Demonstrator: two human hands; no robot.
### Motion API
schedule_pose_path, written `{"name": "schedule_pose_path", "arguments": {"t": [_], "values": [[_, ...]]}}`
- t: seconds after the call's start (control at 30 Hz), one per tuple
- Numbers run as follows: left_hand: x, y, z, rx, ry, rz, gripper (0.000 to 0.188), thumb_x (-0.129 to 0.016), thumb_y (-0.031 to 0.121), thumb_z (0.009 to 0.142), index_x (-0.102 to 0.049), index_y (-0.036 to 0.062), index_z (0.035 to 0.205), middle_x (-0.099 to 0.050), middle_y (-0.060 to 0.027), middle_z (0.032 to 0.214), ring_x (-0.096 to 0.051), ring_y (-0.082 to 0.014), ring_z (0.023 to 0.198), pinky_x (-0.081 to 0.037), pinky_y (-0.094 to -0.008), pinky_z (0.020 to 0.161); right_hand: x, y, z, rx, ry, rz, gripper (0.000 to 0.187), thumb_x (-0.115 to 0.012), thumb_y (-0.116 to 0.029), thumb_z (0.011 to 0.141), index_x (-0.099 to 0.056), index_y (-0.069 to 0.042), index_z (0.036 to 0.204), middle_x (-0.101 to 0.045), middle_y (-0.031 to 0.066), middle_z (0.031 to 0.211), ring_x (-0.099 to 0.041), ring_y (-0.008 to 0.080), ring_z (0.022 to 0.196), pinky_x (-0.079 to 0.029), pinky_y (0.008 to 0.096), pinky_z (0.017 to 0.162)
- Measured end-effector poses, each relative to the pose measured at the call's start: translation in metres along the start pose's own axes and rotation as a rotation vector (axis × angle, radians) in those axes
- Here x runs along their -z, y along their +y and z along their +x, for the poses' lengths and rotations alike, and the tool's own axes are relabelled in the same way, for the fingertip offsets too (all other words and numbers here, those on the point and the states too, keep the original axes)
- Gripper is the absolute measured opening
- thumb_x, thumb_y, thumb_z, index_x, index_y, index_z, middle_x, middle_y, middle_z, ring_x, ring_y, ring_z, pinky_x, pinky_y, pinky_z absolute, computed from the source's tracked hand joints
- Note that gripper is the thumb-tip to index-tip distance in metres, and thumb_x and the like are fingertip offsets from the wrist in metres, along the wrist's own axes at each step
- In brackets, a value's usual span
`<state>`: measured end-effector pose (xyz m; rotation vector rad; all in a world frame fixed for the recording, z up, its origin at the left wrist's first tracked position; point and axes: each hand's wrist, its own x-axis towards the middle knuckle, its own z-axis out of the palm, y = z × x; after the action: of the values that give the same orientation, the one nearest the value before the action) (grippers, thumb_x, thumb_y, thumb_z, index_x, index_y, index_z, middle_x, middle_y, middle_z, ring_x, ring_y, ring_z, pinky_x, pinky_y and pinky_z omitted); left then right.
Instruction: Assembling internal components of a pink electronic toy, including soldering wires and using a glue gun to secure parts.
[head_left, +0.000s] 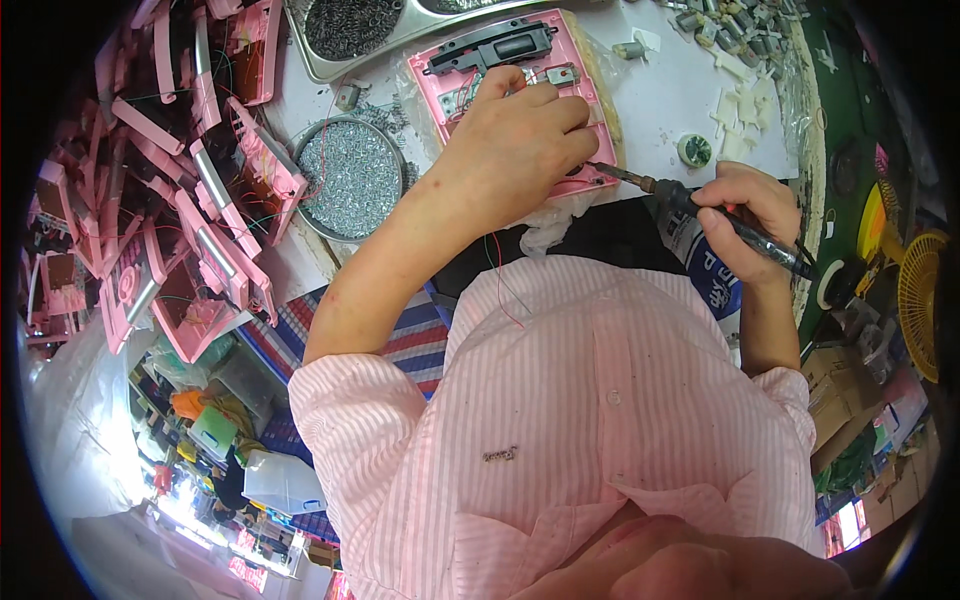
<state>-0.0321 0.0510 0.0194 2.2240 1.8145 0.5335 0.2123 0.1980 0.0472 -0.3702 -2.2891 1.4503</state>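
A pink plastic casing (583, 72) lies on the worktable in front of me, with a black part (515, 46), metal pieces and thin wires inside it. My left hand (525, 140) rests over the casing with its fingers curled; what they pinch, if anything, is hidden beneath them. From the right, my right hand (752, 215) grips a soldering iron (690, 197) by its dark handle. The iron's tip points left, at the casing's lower right corner, close to my left hand. Thin red and green wires hang below my left wrist.
Pink plastic parts with wires (205, 215) are heaped at the left. Beside them stands a round bowl of small screws (350, 165), with a metal tray (328, 68) behind. Small motors (735, 28), white plastic pieces (742, 108) and a small round container (694, 151) lie right of the casing.
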Motion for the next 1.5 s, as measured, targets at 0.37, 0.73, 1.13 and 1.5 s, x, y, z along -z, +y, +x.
{"name": "schedule_pose_path", "arguments": {"t": [0.37, 0.73, 1.13, 1.5], "values": [[-0.002, -0.002, -0.001, -0.006, 0.021, -0.022, 0.015, -0.071, 0.014, 0.080, -0.069, 0.0164, 0.095, -0.063, 0.0024, 0.100, -0.061, -0.0182, 0.103, -0.037, -0.0471, 0.100, 0.000, 0.000, -0.002, -0.015, 0.006, -0.005, 0.013, -0.072, -0.009, 0.081, -0.068, 0.001, 0.089, -0.054, 0.0041, 0.068, -0.045, 0.0146, 0.058, -0.032, 0.0285, 0.054], [-0.002, 0.000, -0.001, -0.001, 0.016, -0.006, 0.015, -0.070, 0.013, 0.080, -0.068, 0.0160, 0.095, -0.062, 0.0018, 0.098, -0.062, -0.0187, 0.101, -0.038, -0.0474, 0.101, -0.002, -0.001, 0.001, 0.008, -0.005, 0.000, 0.012, -0.072, -0.006, 0.079, -0.068, 0.001, 0.089, -0.057, 0.0052, 0.067, -0.047, 0.0146, 0.057, -0.033, 0.0282, 0.053], [-0.002, 0.001, -0.001, -0.009, 0.019, 0.019, 0.016, -0.064, 0.012, 0.084, -0.070, 0.0143, 0.098, -0.066, 0.0014, 0.102, -0.065, -0.0174, 0.099, -0.040, -0.0438, 0.098, -0.002, -0.001, 0.001, 0.002, -0.029, -0.038, 0.016, -0.072, -0.010, 0.080, -0.067, 0.002, 0.089, -0.052, 0.0044, 0.067, -0.043, 0.0157, 0.058, -0.030, 0.0301, 0.054], [-0.004, -0.001, -0.003, -0.016, 0.062, -0.031, 0.012, -0.063, 0.011, 0.082, -0.067, 0.0125, 0.093, -0.063, -0.0007, 0.094, -0.063, -0.0190, 0.094, -0.040, -0.0442, 0.094, 0.023, -0.003, -0.020, 0.019, 0.111, -0.034, 0.015, -0.073, -0.009, 0.079, -0.068, 0.001, 0.090, -0.052, 0.0040, 0.068, -0.046, 0.0142, 0.059, -0.031, 0.0278, 0.054]]}}
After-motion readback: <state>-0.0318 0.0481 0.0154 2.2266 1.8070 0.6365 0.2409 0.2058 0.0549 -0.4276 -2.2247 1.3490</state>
